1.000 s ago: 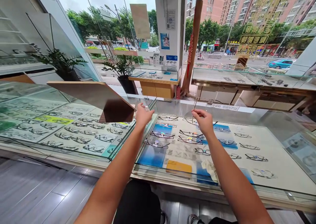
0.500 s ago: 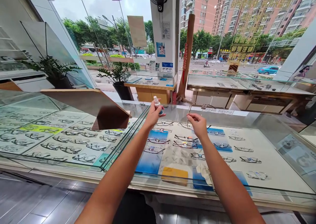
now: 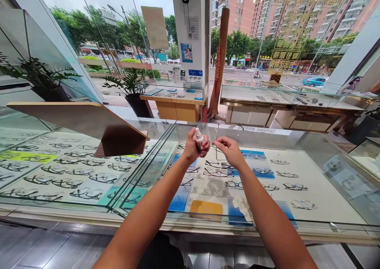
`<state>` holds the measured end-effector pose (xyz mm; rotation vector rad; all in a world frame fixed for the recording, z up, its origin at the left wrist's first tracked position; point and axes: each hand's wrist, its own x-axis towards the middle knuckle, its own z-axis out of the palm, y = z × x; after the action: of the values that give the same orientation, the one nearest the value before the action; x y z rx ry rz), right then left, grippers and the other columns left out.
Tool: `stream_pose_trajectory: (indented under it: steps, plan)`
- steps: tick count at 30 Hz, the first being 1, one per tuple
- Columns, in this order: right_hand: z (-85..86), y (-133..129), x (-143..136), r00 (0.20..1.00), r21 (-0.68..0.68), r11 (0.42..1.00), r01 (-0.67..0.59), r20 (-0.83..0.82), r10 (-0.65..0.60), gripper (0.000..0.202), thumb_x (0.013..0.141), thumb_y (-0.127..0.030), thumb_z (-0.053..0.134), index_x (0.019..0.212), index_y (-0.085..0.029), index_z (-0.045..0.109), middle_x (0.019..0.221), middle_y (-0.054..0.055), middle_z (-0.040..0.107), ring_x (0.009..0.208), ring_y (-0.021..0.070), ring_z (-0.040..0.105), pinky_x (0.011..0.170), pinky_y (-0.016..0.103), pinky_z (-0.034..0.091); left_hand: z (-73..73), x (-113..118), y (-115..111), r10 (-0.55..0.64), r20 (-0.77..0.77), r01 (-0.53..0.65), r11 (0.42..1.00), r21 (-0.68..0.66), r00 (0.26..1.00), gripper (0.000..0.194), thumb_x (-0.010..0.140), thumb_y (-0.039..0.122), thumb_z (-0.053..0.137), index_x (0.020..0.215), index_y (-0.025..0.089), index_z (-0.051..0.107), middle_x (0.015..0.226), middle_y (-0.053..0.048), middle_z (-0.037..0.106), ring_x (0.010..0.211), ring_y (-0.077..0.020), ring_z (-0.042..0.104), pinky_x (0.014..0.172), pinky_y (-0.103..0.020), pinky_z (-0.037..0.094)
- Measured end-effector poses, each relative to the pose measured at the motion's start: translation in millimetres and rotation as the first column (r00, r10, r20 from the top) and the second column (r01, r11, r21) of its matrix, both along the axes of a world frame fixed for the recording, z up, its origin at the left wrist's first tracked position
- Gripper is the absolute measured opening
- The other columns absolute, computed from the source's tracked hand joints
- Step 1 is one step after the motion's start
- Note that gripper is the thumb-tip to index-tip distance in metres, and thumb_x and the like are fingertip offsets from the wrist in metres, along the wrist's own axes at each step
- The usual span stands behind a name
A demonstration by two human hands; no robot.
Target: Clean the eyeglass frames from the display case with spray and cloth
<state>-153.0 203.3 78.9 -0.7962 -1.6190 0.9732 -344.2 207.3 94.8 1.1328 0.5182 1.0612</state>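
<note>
My left hand is wrapped around a small white spray bottle, its nozzle pointing up. Just to the right, my right hand pinches a thin-framed pair of glasses between thumb and fingertips. The glasses are turned nearly edge-on, so their lenses hardly show. Both hands are above the glass display case, close together. Below them, rows of glasses lie inside the case. A crumpled cream cloth and a yellow-orange cloth lie toward the near edge; whether on or under the glass I cannot tell.
A wooden-edged slanted board stands on the left case, over more rows of glasses. Potted plants, a wooden post and further display counters stand beyond, before the street windows.
My left hand has moved right toward the glasses, and its grip on the spray bottle has become more wrapped. The glasses stay pinched in my right hand. The view has shifted slightly right.
</note>
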Motion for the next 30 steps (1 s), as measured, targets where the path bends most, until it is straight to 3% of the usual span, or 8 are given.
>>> stream_pose_trajectory:
  steps: [5, 8, 13, 18, 26, 30]
  plan:
    - [4.7, -5.7, 0.4, 0.985, -0.087, 0.982, -0.170, -0.052, 0.166, 0.033, 0.086, -0.056, 0.076, 0.086, -0.023, 0.075, 0.091, 0.003, 0.074, 0.087, 0.0204, 0.062, 0.083, 0.034, 0.047, -4.0, -2.6, 3.4, 0.129, -0.198, -0.125, 0.992, 0.035, 0.972, 0.072, 0.081, 0.090, 0.043, 0.057, 0.022, 0.042, 0.048, 0.004, 0.030, 0.042, -0.0081, 0.021, 0.040, -0.022, 0.012]
    - [8.2, -9.1, 0.5, 0.977, -0.112, 0.972, -0.207, -0.067, 0.201, 0.034, 0.085, -0.057, 0.078, 0.084, -0.024, 0.075, 0.092, 0.003, 0.075, 0.090, 0.0212, 0.062, 0.085, 0.035, 0.047, -8.2, -1.7, 5.0, 0.184, -0.309, -0.168, 0.983, 0.076, 0.933, 0.069, 0.082, 0.085, 0.044, 0.056, 0.021, 0.044, 0.048, 0.003, 0.032, 0.042, -0.0083, 0.023, 0.042, -0.023, 0.012]
    - [10.3, -11.4, 0.0, 0.969, -0.103, 0.964, -0.244, -0.057, 0.239, 0.033, 0.086, -0.057, 0.077, 0.086, -0.024, 0.076, 0.092, 0.003, 0.075, 0.090, 0.0212, 0.062, 0.086, 0.035, 0.047, -11.3, 0.1, 5.4, 0.204, -0.337, -0.167, 0.977, 0.135, 0.919, 0.065, 0.083, 0.080, 0.046, 0.055, 0.021, 0.046, 0.049, 0.001, 0.037, 0.042, -0.0091, 0.027, 0.043, -0.025, 0.014]
    - [9.6, -11.5, 1.0, 0.957, -0.097, 0.954, -0.284, -0.090, 0.276, 0.026, 0.089, -0.050, 0.076, 0.085, -0.025, 0.076, 0.092, 0.002, 0.074, 0.090, 0.0205, 0.061, 0.087, 0.034, 0.046, -5.4, -0.4, 0.5, 0.212, -0.341, -0.171, 0.974, 0.147, 0.916, 0.072, 0.085, 0.085, 0.040, 0.055, 0.020, 0.047, 0.050, 0.001, 0.037, 0.044, -0.0094, 0.028, 0.044, -0.025, 0.015]
    - [8.8, -2.8, 3.7, 0.954, -0.165, 0.977, -0.138, -0.286, 0.086, 0.027, 0.085, -0.051, 0.075, 0.085, -0.025, 0.072, 0.101, 0.005, 0.076, 0.086, 0.0194, 0.062, 0.081, 0.033, 0.050, -0.6, 1.8, -7.0, 0.091, -0.475, 0.022, 0.974, 0.227, 0.875, 0.071, 0.086, 0.084, 0.045, 0.053, 0.021, 0.046, 0.047, 0.001, 0.036, 0.042, -0.0096, 0.029, 0.044, -0.026, 0.019]
    - [9.3, -2.5, 3.5, 0.940, -0.194, 0.967, -0.164, -0.327, 0.094, 0.027, 0.083, -0.051, 0.076, 0.084, -0.025, 0.070, 0.100, 0.005, 0.077, 0.085, 0.0192, 0.062, 0.080, 0.033, 0.050, -5.0, 4.7, -7.1, 0.096, -0.576, 0.098, 0.950, 0.296, 0.812, 0.068, 0.092, 0.073, 0.045, 0.050, 0.021, 0.042, 0.045, -0.001, 0.038, 0.044, -0.0105, 0.032, 0.047, -0.028, 0.022]
